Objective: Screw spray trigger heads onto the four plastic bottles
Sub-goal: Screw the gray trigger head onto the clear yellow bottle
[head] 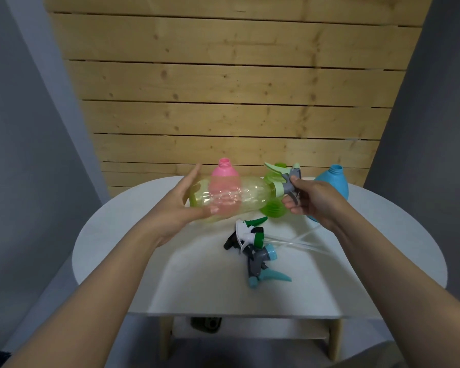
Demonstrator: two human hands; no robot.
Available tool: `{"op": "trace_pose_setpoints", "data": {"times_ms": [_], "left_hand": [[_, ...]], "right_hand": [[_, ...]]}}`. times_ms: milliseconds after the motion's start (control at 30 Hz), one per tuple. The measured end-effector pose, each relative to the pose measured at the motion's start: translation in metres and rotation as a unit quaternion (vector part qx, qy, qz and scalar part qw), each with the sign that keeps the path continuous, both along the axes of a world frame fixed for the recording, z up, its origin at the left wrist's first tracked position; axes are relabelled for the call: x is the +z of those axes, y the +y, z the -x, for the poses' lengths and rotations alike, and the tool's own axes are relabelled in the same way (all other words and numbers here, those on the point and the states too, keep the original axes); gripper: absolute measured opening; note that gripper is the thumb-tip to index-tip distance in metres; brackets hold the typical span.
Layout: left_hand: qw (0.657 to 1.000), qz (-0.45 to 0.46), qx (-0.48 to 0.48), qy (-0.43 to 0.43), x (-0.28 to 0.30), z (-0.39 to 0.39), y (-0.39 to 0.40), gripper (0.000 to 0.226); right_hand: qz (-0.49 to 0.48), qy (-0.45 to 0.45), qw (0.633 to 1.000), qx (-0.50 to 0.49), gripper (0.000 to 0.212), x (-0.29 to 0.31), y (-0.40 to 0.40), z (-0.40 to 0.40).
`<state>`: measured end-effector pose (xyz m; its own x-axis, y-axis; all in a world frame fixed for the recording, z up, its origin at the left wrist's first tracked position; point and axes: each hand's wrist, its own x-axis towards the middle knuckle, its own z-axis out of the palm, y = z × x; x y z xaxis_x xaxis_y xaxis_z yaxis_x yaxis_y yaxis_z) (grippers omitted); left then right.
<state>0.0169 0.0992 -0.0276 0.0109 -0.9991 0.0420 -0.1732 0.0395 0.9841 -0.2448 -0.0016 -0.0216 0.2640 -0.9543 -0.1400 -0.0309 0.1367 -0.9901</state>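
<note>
You are holding the clear yellow-green bottle (239,199) sideways above the white counter (117,235), near the middle of the frame. Your left hand (182,208) is spread wide with the fingers nearly straight, its palm cupping the bottle's base and thumb under the body. Your right hand (310,196) is curled tight around the pale green and grey trigger head (286,181), which sits on the bottle's neck; how far it is threaded on cannot be told.

Behind the held bottle, seen partly through it, the pink bottle (225,172) stands upright with its neck uncapped. A bright green bottle (272,208) stands behind the held bottle's neck, mostly hidden. At centre right, the blue bottle (335,183) stands behind your right hand, its neck open too.

Lower in the frame, just below the held bottle, two loose heads lie on the counter touching each other: the white and dark green trigger head (248,233) and, just below it, the grey and light blue trigger head (263,264). Their clear dip tubes (298,241) trail toward the right.
</note>
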Motion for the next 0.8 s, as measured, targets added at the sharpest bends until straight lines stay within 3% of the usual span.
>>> {"op": "trace_pose_setpoints", "data": {"times_ms": [100, 200, 267, 400, 500, 600, 700, 800], "left_hand": [[0.998, -0.036, 0.035, 0.047, -0.0003, 0.0022, -0.0034, 0.122], [0.972, -0.168, 0.043, 0.156, 0.003, 0.0033, -0.0054, 0.093], [0.954, -0.238, 0.038, 0.179, 0.0024, 0.0063, -0.0037, 0.086], [0.976, -0.123, 0.016, 0.177, 0.0004, 0.0047, -0.0045, 0.055], [0.982, -0.05, -0.012, 0.184, 0.0006, 0.0004, -0.0034, 0.068], [0.992, -0.004, -0.028, 0.122, -0.0031, 0.001, -0.0006, 0.072], [0.992, -0.002, -0.017, 0.125, -0.0046, 0.0031, -0.004, 0.074], [0.973, -0.093, -0.018, 0.213, -0.0021, 0.0024, -0.009, 0.063]], "right_hand": [[0.0, -0.034, 0.999, 0.016, 0.028, 0.001, -0.0019, 0.0028], [0.032, -0.036, 0.998, 0.043, 0.024, 0.002, -0.0013, 0.0016], [0.049, -0.028, 0.997, 0.059, 0.021, 0.0, 0.0011, -0.0015], [0.05, -0.018, 0.997, 0.047, 0.025, 0.0012, 0.003, -0.003], [0.034, -0.012, 0.999, 0.041, 0.028, 0.0017, 0.0022, -0.0008], [0.023, 0.016, 0.999, 0.032, 0.032, 0.0002, 0.002, -0.0012], [0.023, 0.003, 0.999, 0.025, 0.03, 0.0009, 0.0004, 0.0007], [0.044, -0.029, 0.998, 0.037, 0.025, 0.0024, 0.0005, 0.0003]]}}
